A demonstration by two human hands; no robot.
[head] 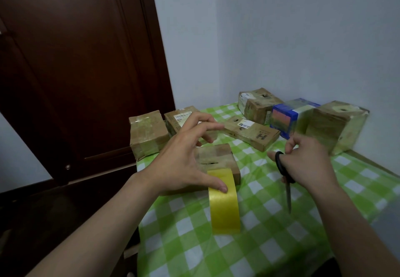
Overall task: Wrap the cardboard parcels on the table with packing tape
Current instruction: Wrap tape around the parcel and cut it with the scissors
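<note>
A dark wooden door (82,71) fills the left, beyond the worktop's (259,248) left edge, which runs under the left forearm. The left hand (184,159) is open, fingers spread and nearly straight above the near parcel (218,157), its thumb tip resting on the top of the yellow tape roll (224,203). The roll stands on edge just in front of that parcel, and the parcel's left part is hidden under the palm. Beyond the left hand's fingertips, the taped parcel (147,135) sits at the worktop's left edge with a labelled parcel (178,118) close beside it. Bare checked cloth lies between the two hands and toward the near edge. Beyond that gap lies the flat parcel (252,132) marked H, with a far parcel (257,103) and a blue box (283,117) behind it. The right hand (309,164) grips black-handled scissors (285,181), fingers through a loop, blades closed and pointing toward the near edge. Its fingertips pinch together; a faint translucent strip seems to rise from them, though it is blurred. Beyond the right hand, the tall parcel (337,125) stands just beside the right wall.
</note>
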